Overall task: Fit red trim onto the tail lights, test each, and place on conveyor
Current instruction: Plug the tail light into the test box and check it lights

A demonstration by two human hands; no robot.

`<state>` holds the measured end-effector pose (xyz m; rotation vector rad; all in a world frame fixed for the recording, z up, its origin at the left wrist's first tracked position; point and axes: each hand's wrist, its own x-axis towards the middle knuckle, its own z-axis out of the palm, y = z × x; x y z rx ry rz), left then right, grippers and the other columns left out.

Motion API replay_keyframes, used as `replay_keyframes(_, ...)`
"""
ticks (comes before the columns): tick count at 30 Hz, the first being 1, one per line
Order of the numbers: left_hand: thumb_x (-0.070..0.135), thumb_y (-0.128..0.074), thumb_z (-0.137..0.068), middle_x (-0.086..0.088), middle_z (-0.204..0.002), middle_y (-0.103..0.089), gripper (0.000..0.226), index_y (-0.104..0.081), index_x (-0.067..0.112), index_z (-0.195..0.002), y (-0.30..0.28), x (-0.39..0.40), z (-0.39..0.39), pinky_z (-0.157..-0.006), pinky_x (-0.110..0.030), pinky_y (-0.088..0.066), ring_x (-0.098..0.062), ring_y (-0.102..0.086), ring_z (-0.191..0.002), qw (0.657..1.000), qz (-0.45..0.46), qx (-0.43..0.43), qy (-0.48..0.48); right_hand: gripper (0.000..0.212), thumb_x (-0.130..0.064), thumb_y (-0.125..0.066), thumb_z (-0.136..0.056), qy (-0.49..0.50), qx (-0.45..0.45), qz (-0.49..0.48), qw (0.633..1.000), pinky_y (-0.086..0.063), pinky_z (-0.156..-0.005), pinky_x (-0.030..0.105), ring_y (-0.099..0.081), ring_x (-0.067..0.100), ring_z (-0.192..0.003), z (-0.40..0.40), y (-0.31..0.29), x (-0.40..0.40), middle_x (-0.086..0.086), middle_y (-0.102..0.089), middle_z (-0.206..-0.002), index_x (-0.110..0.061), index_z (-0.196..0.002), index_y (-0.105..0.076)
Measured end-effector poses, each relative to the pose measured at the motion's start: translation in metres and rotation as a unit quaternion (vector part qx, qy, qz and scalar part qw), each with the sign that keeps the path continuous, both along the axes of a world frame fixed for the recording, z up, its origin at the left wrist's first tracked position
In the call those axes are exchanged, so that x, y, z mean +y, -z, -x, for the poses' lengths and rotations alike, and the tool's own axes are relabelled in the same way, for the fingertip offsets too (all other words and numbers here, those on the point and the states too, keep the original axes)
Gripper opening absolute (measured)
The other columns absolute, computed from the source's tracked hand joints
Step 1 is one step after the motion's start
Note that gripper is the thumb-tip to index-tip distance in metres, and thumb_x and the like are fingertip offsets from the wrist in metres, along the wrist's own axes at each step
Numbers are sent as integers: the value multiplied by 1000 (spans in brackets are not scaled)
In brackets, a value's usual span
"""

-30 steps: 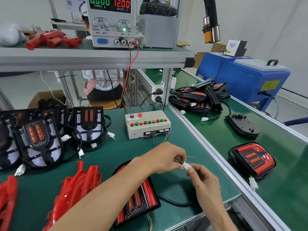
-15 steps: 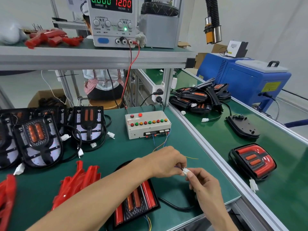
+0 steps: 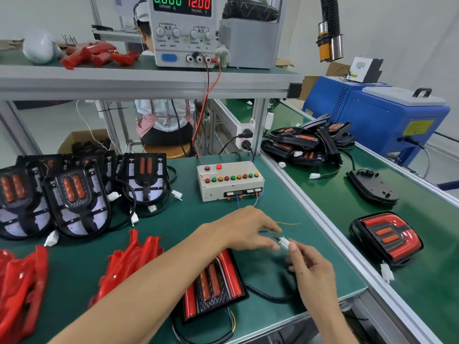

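Two hands [image 3: 248, 229] [image 3: 313, 271], one test box [image 3: 229, 181], one power supply [image 3: 183, 33], two trimmed tail lights [image 3: 213, 281] [image 3: 386, 238], two red trim piles [image 3: 129, 264] [image 3: 19, 281].

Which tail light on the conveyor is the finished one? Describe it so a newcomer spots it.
Start at the blue machine beside the green conveyor belt. Follow the belt toward the camera, past the pile of black lamps. The finished red-trimmed tail light lies nearest, face up; the black housing behind it lies face down.

i'm seeing my right hand [image 3: 311, 265] pinching a white connector [image 3: 285, 242], my left hand [image 3: 244, 228] touching its wires, above a trimmed tail light [image 3: 213, 281] on the green bench [image 3: 173, 219].
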<state>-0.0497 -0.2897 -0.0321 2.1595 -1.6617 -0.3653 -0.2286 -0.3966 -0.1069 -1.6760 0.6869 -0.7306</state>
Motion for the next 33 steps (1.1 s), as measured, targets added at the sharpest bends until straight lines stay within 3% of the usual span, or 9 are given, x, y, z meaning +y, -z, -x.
replay_keyframes(4, 51, -64, -94, 18, -110, -75, 29, -77, 32, -111, -7, 31, -20, -91, -12, -45, 8, -62, -101, 975, 122, 127, -132, 21, -30, -67, -93, 70, -4, 78, 994, -42, -76, 0, -65, -7, -91, 4, -5, 5, -14, -66, -114, -28, -114, -73)
replay_keyframes(7, 45, -58, -100, 0, -86, -76, 29, -80, 27, -93, -10, 55, -40, -65, -28, -43, -6, -57, -66, 944, 193, 139, -228, 24, -28, -68, -93, 107, 28, 94, 989, -46, -95, 18, -63, 8, -107, 3, -7, 6, -7, -63, -120, -26, -117, -71)
replay_keyframes(9, 43, -55, -102, -6, -86, -76, 34, -79, 25, -87, -12, 67, -50, -66, -34, -46, -19, -62, -70, 926, 207, 154, -277, 24, -28, -68, -95, 155, 30, 170, 973, -44, -100, 34, -56, 19, -114, 3, -10, 12, -4, -60, -115, -21, -117, -72)
replay_keyframes(13, 32, -55, -104, 10, -80, -77, 32, -76, 21, -82, -13, 78, -62, -77, -25, -53, -2, -71, -80, 893, 247, 184, -328, 19, -30, -60, -96, 107, -82, 322, 937, -40, -88, 12, -56, 10, -86, 0, -23, 49, -6, -61, -94, -19, -99, -75)
replay_keyframes(16, 30, -57, -101, 6, -77, -75, 32, -75, 18, -78, -11, 77, -66, -63, -28, -51, -19, -69, -73, 898, 202, 140, -365, 23, -42, -59, -97, -89, 51, 166, 981, -47, -65, 17, -58, 4, -59, -10, -29, 69, -12, -68, -72, -40, -77, -69)
replay_keyframes(20, 24, -57, -98, -6, -75, -72, 28, -74, 10, -81, 0, 75, -69, -59, -28, -44, -22, -65, -70, 914, 128, 76, -377, 44, -46, -50, -101, -247, 174, 44, 952, -41, -57, 31, -47, 15, -46, -18, -35, 69, -3, -48, -48, -19, -68, -55)
replay_keyframes(23, 20, -54, -100, -6, -97, -74, 24, -75, 9, -99, 10, 72, -73, -77, -34, -50, -28, -68, -92, 923, 96, 52, -369, 40, -42, -53, -102, -276, 160, -30, 947, -36, -50, 24, -45, 20, -45, -17, -37, 64, 1, -47, -49, -12, -78, -64)
replay_keyframes(28, 14, -48, -102, -1, -146, -49, 36, -62, 13, -135, 25, 61, -82, -107, -36, -42, -25, -51, -130, 943, 54, -29, -327, 21, -30, -57, -102, -294, 160, -68, 940, -44, -47, 27, -53, 23, -48, -15, -40, 63, 11, -63, -57, -26, -112, -74)
replay_keyframes(33, 9, -44, -102, 7, -165, -21, 43, -48, 15, -145, 29, 50, -89, -103, -40, -43, -28, -42, -130, 953, -15, -89, -291, 23, -15, -57, -101, -292, 123, -128, 940, -51, -53, 25, -63, 14, -52, -12, -41, 72, 8, -74, -69, -22, -110, -77)
